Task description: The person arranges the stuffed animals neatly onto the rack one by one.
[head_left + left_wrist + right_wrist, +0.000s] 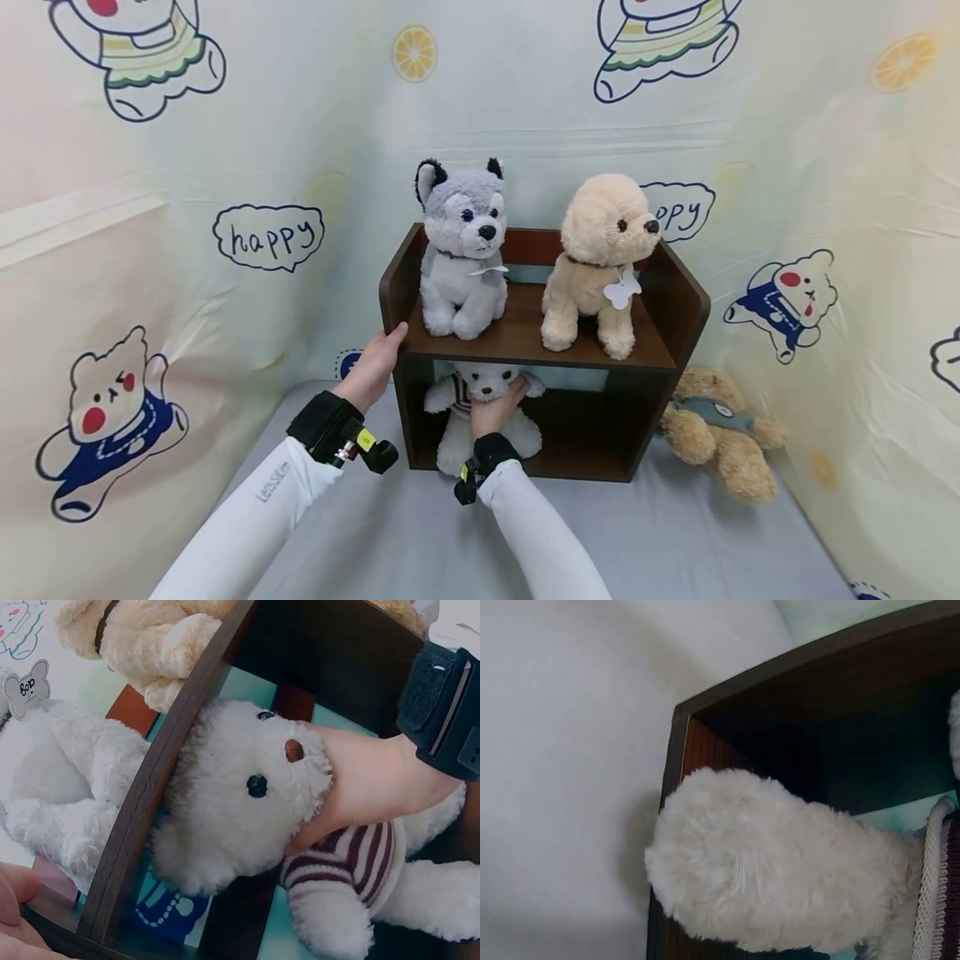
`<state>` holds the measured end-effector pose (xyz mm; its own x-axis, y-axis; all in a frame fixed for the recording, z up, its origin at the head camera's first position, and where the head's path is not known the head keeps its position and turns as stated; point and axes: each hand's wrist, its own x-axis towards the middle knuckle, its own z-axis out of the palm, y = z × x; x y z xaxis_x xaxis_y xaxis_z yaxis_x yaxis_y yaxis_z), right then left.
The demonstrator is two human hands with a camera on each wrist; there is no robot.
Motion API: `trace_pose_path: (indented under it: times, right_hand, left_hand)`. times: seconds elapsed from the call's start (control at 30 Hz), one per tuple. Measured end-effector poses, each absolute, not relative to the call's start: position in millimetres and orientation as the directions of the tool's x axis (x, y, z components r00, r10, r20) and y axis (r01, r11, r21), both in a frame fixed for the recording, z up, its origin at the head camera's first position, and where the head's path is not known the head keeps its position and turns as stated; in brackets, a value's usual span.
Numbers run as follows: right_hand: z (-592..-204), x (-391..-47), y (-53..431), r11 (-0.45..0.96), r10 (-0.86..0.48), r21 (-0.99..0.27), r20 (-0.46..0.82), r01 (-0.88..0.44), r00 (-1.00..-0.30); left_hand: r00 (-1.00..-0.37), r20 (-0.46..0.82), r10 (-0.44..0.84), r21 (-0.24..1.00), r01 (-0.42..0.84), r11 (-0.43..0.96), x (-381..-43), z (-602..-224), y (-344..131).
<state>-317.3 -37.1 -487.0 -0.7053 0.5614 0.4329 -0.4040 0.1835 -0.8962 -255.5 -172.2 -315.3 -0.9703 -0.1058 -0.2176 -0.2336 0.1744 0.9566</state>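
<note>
The right hand's fingers clamp the white bear's neck in the lower compartment; below them a foot reaches over the front edge; the upper board sits just above them, with open room to their right; left of them the left hand grips the side panel; above, the grey dog and cream dog already sit; the brown bear, well rightward, remains outside.

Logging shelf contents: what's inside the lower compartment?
A white plush toy in a striped top, gripped below the face by the right hand. Brown compartment floor shows right of it in head view. Directly behind the toy: covered, can't tell.
</note>
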Motion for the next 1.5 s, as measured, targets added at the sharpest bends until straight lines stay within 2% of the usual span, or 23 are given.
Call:
trace_pose_path:
  times: [0.07, 0.33, 0.47, 0.63, 0.77, 0.87, 1.27, 1.5]
  right_hand:
    - [-486, -318, -38, 0.217, 0.564, -0.901, 0.430, -0.376, -0.705]
    - [-491, -319, -41, 0.203, 0.538, -0.902, 0.427, -0.380, -0.727]
    - [-494, -319, -42, 0.126, 0.477, -0.920, 0.385, -0.372, -0.790]
    - [-501, -317, -40, 0.124, 0.384, -0.960, 0.281, -0.252, -0.880]
    - [-510, -314, -34, 0.132, 0.362, -0.977, 0.203, -0.166, -0.910]
    - [-517, -312, -31, 0.127, 0.356, -0.981, 0.184, -0.147, -0.916]
    - [-528, -307, -25, 0.276, 0.308, -0.949, 0.237, -0.152, -0.921]
    - [-528, -300, -19, 0.473, 0.150, -0.870, 0.237, -0.141, -0.960]
  left_hand:
    - [-0.970, -0.219, -0.108, 0.956, -0.235, 0.177, -256, -315, -172]
    - [-0.973, -0.218, -0.079, 0.963, -0.227, 0.145, -255, -312, -171]
    - [-0.972, -0.219, -0.082, 0.963, -0.229, 0.144, -255, -313, -172]
    - [-0.972, -0.218, -0.091, 0.963, -0.229, 0.142, -255, -313, -172]
    - [-0.971, -0.221, -0.094, 0.962, -0.233, 0.140, -255, -314, -172]
    - [-0.971, -0.219, -0.094, 0.963, -0.230, 0.137, -256, -314, -172]
    - [-0.971, -0.219, -0.093, 0.964, -0.230, 0.132, -256, -315, -171]
    - [-0.969, -0.223, -0.107, 0.961, -0.237, 0.143, -258, -317, -172]
